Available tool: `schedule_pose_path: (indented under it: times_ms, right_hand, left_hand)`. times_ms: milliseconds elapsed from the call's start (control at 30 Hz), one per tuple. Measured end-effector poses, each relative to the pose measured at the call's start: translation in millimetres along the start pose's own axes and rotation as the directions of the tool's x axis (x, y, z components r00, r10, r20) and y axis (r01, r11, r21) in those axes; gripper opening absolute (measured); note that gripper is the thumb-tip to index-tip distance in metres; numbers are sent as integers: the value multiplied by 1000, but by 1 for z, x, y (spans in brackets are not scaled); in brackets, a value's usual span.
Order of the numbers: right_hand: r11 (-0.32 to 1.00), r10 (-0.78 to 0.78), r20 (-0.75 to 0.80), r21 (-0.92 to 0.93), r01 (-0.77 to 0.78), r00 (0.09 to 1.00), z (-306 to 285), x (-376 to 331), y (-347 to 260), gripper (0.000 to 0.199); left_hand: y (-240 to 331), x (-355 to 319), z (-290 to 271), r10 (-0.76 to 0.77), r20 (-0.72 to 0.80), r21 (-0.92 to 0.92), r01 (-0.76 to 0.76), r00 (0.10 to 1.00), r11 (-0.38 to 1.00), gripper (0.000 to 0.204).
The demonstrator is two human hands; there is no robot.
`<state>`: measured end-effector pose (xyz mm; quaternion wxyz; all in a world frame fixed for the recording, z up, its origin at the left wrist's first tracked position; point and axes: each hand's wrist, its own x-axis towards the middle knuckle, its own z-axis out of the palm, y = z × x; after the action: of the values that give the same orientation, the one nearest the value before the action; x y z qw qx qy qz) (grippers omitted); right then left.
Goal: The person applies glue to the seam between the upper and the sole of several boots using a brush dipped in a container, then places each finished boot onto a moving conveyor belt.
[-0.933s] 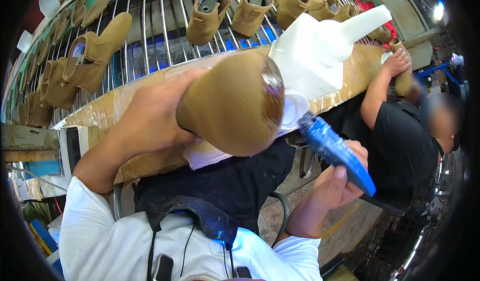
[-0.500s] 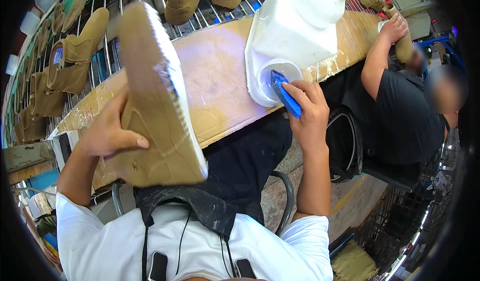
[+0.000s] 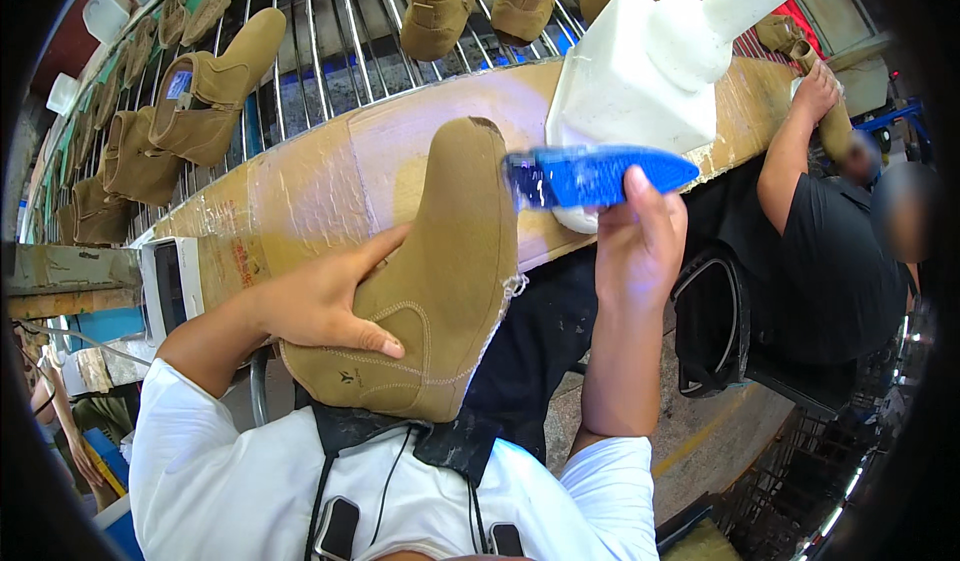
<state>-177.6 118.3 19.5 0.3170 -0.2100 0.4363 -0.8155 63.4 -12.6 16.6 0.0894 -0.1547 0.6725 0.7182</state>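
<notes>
A tan suede ankle boot [image 3: 440,251] lies on its side in my left hand [image 3: 320,296], thumb on its ankle shaft and fingers behind it. Its sole edge faces right, with a ragged whitish fringe near the middle. My right hand [image 3: 640,236] grips a blue-handled brush [image 3: 610,176], whose wet, dark bristles are at the toe edge of the boot; I cannot tell whether they press on it. Just behind the brush stands a white plastic container [image 3: 640,91] with a spout, its round cup partly hidden by brush and hand.
A cardboard-covered bench [image 3: 310,176] with dried smears crosses in front of me. Beyond it, several tan boots [image 3: 220,91] stand on a metal-bar rack [image 3: 345,36]. At the right sits a co-worker [image 3: 820,251] in black, one hand on another boot.
The brush has left the white cup and come over to the boot's toe. My left hand has turned the boot and brought it lower and to the right.
</notes>
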Motion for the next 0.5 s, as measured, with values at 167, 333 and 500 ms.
schedule_pose_path:
  times_ms: [167,333,500]
  right_hand:
    - [981,-116,70,-146,125,991,13,7,-8,12]
    - [967,-200,64,-148,207,978,6,-25,-15,25]
    - [908,-249,167,-303,290,954,3,-50,-21,28]
  left_hand:
    - [0,-4,0,63,30,131,-66,998,989,104]
    - [-3,-9,0,102,-12,43,-101,995,994,105]
    - [1,-7,-3,118,-68,9,-117,991,993,106]
